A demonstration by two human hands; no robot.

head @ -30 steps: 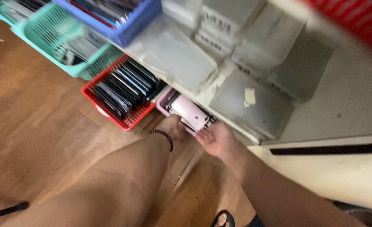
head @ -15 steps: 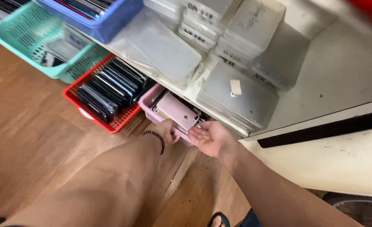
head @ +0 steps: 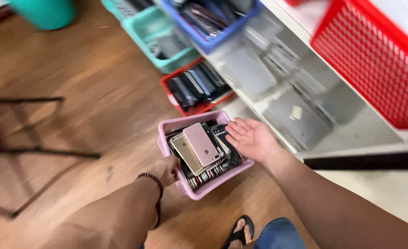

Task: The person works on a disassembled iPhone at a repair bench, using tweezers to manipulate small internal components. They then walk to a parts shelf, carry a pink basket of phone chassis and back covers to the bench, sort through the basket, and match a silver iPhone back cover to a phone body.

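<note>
Left hand (head: 166,169): closed on the near-left rim of the pink basket (head: 182,184); fingers curled over the rim, a bead bracelet (head: 151,178) worn at the wrist.
Right hand (head: 252,138): held palm up at the basket's right edge, fingers spread and loose, nothing pinched; contact with the rim cannot be told.
Pink basket: held over the wooden floor (head: 88,124), just in front of the shelf's lower edge.
Contents: phones stacked flat, a pink phone (head: 201,144) uppermost, a gold phone (head: 184,152) beside it.
Around: a red basket (head: 195,87) of phones just behind, teal basket (head: 160,39) and blue basket (head: 213,23) further along the shelf.
</note>
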